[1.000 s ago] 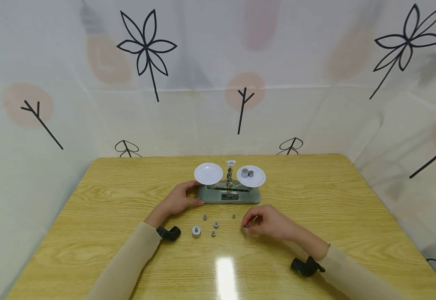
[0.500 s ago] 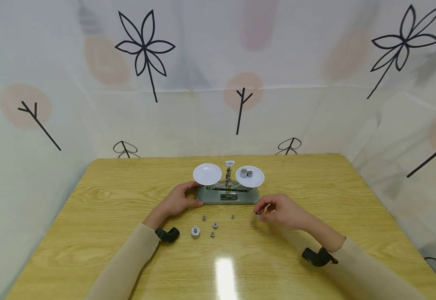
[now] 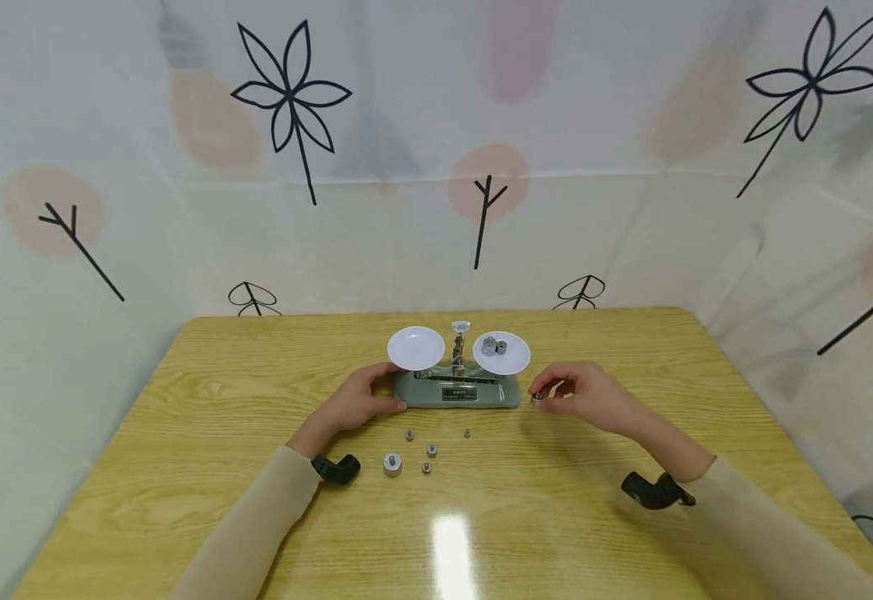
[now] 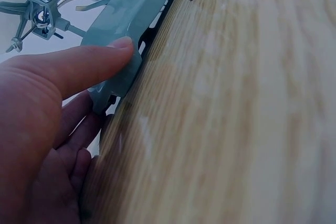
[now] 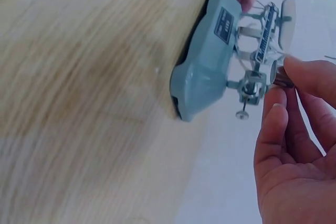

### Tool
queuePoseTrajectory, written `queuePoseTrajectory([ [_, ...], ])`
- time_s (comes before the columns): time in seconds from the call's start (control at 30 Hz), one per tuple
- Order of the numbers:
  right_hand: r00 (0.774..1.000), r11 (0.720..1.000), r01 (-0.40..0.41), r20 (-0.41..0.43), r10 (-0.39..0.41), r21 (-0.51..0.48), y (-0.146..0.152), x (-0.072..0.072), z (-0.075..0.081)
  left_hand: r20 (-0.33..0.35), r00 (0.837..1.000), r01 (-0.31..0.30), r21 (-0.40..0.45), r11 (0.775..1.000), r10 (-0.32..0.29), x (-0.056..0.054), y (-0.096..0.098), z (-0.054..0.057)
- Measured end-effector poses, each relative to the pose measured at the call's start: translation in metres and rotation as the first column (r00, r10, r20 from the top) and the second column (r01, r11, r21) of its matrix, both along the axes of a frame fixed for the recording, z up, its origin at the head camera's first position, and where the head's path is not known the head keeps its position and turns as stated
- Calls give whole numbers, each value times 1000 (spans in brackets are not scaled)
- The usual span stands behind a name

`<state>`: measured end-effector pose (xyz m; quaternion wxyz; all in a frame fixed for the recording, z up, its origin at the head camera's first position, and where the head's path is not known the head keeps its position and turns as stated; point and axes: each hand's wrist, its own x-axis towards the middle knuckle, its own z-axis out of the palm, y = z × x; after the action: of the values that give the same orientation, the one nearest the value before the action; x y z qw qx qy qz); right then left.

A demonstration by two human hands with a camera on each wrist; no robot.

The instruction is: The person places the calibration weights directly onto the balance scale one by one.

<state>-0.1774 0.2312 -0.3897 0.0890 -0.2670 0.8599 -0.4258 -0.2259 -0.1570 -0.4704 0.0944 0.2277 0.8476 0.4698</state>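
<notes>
Weights [image 3: 393, 464], five, on table [image 3: 368, 550] before balance [image 3: 459, 393]; weight pair [image 3: 489, 347] on right pan [image 3: 514, 359].

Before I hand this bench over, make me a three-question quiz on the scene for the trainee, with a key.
1. Multiple choice: what does the right hand pinch?
A) nothing
B) a metal weight
C) a pair of tweezers

2. Count: in the head view, how many loose weights stand on the tabletop?

3. True or false: both pans of the balance hold weights.

Key:
1. B. Meanwhile, the left hand grips one end of the balance base.
2. Five.
3. False. The right pan holds two weights; the left pan is bare.
</notes>
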Motion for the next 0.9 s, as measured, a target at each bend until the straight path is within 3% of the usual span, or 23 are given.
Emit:
queuePoseTrajectory([
  [0.23,998,999,50,28,-50,-1,6,-7,10,0,1000,-2,-4,1000,2,1,0,1],
  [0.9,994,995,100,-42,-99,13,13,-27,31,6,1000,-1,15,1000,1,2,0,1],
])
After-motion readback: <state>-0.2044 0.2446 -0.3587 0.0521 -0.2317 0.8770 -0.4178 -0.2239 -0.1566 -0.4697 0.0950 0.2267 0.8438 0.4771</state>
